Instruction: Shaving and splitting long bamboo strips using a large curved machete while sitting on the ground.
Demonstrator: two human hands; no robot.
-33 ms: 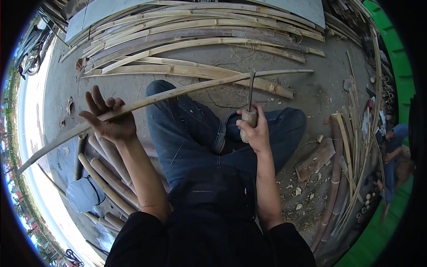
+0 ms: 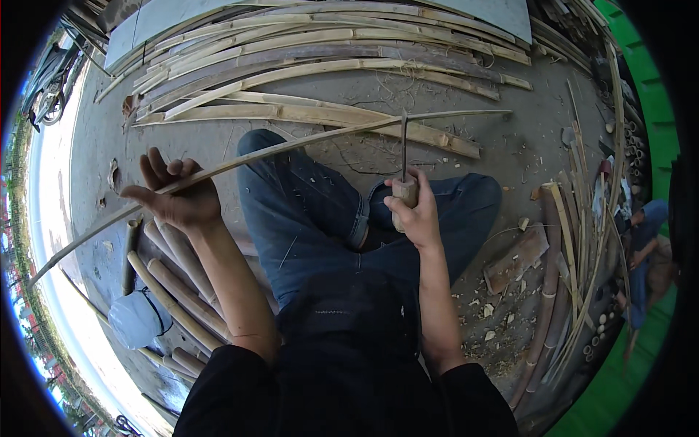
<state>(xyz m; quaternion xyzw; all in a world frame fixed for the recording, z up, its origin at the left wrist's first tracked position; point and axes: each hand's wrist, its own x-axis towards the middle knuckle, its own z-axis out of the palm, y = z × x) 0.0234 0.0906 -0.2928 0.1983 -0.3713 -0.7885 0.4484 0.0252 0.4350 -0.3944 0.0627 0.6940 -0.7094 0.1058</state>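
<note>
My left hand (image 2: 178,191) is turned palm up, with a long bamboo strip (image 2: 320,137) lying across the palm and bent fingers. The fingertips rise beyond the strip and the thumb points left. In my right hand (image 2: 419,207) the fingers wrap round the thick wooden handle of a knife (image 2: 405,146). Its narrow blade points away from me, and its tip crosses the strip near the far right part. The strip slants from low at the left to higher at the right, above my crossed legs (image 2: 306,197).
Several split bamboo lengths (image 2: 284,113) lie across the floor ahead. Bamboo poles (image 2: 178,298) and a pale blue cap-like thing (image 2: 135,320) are at my left. A wooden block (image 2: 515,258), shavings and upright strips (image 2: 571,247) are at my right. Another person's blue-clad leg (image 2: 648,233) shows far right.
The strip has rolled slightly and shows a narrower face. The knife blade has shifted a little left along it. My left hand has moved slightly left.
</note>
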